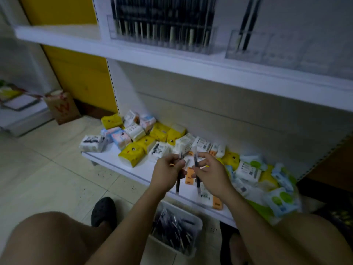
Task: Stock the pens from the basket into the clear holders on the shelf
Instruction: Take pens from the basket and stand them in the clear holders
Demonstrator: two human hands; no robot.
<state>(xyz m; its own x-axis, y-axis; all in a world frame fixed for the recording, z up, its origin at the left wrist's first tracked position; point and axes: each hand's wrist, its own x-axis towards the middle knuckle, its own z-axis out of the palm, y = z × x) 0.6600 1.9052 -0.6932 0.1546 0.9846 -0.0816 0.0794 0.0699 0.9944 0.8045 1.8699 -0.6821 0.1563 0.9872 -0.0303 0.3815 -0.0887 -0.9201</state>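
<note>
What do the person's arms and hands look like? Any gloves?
No gloves, no sleeves in view. The left forearm and right forearm are bare down to the left hand and right hand. No watch or rings show, though the picture is blurry.

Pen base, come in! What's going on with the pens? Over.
Left hand grips one pen, right hand grips a second pen. Basket below holds plenty more. Right clear holder has just two pens. Nothing in the way.

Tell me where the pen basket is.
In the head view, the basket sits on the floor, low centre, just right of the black shoe.
</note>
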